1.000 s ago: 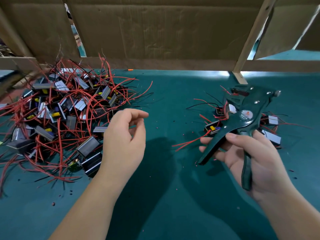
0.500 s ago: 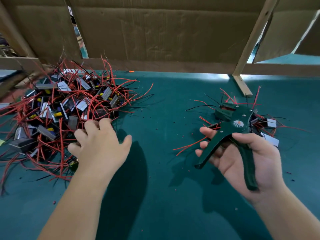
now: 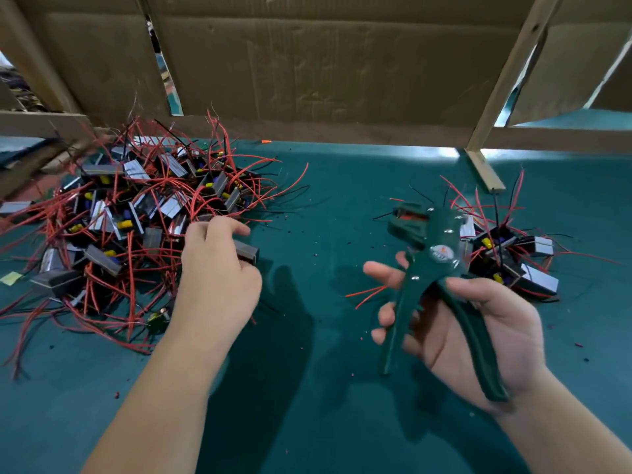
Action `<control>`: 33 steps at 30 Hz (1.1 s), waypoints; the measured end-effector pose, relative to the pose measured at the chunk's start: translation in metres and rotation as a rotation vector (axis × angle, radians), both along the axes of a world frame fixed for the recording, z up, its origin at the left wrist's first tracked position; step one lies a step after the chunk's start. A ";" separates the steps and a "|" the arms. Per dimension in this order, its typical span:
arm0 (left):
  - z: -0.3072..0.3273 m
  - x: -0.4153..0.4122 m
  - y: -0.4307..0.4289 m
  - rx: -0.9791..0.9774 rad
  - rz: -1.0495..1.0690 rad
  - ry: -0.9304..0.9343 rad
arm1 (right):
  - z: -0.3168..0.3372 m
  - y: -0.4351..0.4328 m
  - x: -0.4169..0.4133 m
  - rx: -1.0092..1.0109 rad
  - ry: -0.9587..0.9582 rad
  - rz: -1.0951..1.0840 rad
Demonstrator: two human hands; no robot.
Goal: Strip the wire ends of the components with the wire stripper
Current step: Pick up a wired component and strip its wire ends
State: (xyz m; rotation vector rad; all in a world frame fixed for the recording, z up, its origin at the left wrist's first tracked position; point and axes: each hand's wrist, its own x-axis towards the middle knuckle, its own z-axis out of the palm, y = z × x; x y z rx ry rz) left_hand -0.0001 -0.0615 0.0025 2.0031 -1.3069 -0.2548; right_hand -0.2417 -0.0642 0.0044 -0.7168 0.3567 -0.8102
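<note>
- Our left hand (image 3: 215, 278), empty and raised over the desk (image 3: 325, 405) a second earlier, had come down onto the right fringe of the heap of components (image 3: 130, 213) at the desk's left side. Its fingers were now curled round one grey component (image 3: 247, 251) at the heap's edge.
- Our right hand (image 3: 478, 333) held the wire stripper (image 3: 441, 268) over the desk's right half, thumb across one handle and fingers loose behind the other. The handles stood splayed, wider than a second before, with nothing in the head.
- A smaller cluster (image 3: 506, 254) lay just behind the stripper. We judged these done, though the wire ends were too small to tell.
- Reading: we were picking up a fresh piece, and its wire end would next need feeding into the open stripper.
</note>
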 end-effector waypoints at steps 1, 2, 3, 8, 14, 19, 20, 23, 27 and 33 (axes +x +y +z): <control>-0.001 0.004 0.000 0.030 0.030 -0.016 | -0.002 0.000 0.003 0.042 -0.002 0.003; -0.002 0.007 -0.001 0.081 0.071 -0.051 | -0.003 -0.001 0.005 0.078 -0.001 -0.004; -0.003 0.009 -0.001 0.147 0.115 -0.109 | -0.004 -0.001 0.007 0.113 -0.003 -0.017; -0.013 0.014 -0.002 0.261 0.134 -0.195 | -0.002 -0.005 0.008 0.231 -0.016 -0.168; -0.011 0.020 -0.009 -0.135 0.013 -0.061 | 0.001 -0.008 0.002 0.261 -0.005 -0.310; -0.001 0.003 -0.007 -0.540 -0.145 0.386 | 0.001 -0.005 0.003 0.253 0.004 -0.275; 0.000 -0.001 -0.006 -0.583 -0.189 0.437 | 0.002 -0.005 0.003 0.248 0.001 -0.264; 0.001 -0.013 -0.003 -0.629 -0.340 0.393 | 0.002 -0.003 0.001 0.230 -0.026 -0.206; -0.006 -0.028 0.001 -0.604 -0.474 0.058 | 0.002 0.001 0.003 0.204 -0.016 -0.072; -0.005 -0.029 0.003 -0.544 -0.331 -0.144 | -0.001 0.003 0.006 0.210 -0.030 0.000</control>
